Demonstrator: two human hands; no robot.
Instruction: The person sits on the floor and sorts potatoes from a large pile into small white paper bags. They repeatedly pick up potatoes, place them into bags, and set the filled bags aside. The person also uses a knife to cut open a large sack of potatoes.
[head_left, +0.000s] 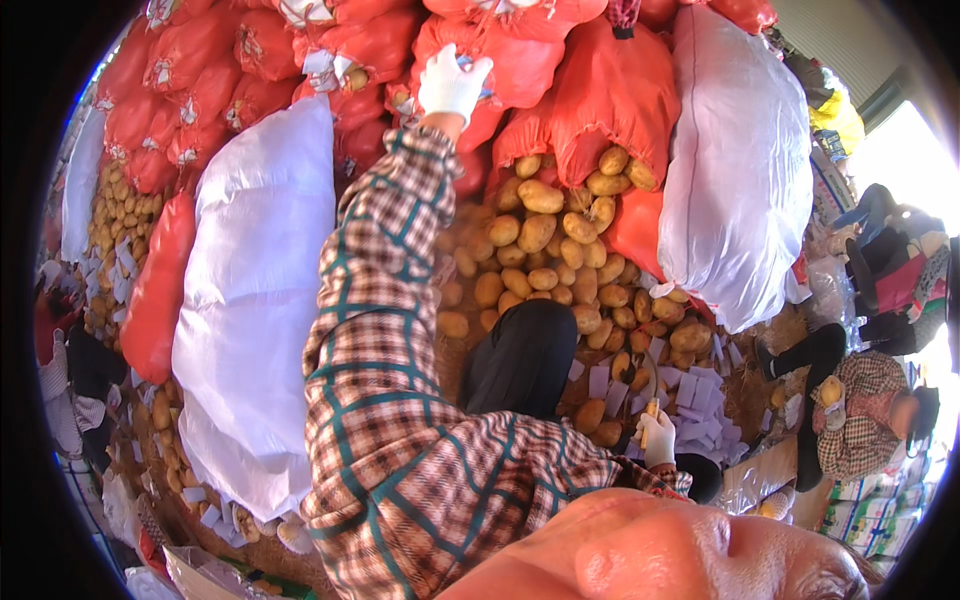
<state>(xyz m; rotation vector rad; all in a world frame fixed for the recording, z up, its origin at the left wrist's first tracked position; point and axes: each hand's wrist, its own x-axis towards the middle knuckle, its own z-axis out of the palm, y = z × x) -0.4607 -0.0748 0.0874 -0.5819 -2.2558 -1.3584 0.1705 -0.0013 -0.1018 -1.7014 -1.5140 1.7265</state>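
My left hand (454, 82), in a white glove, reaches forward and rests against a red potato sack (517, 64) in the stack. Something blue shows by its fingers; the palm side is hidden, so its grip is unclear. In my right hand (658, 441), also gloved in white, is the wooden handle of a thin curved tool (651, 409), perhaps a sickle, pointing at the potatoes. Loose potatoes (536, 232) spill from an open red sack (615, 90) in front of my knee. Pale paper or foam pieces (697, 409) lie heaped beyond my right hand.
A large, full white sack (251, 300) stands left of my arm, another (739, 165) at the right. Red sacks (180, 60) are stacked ahead. A seated person (859, 412) holds a potato at the right; others are at both edges. Cardboard (761, 472) lies at lower right.
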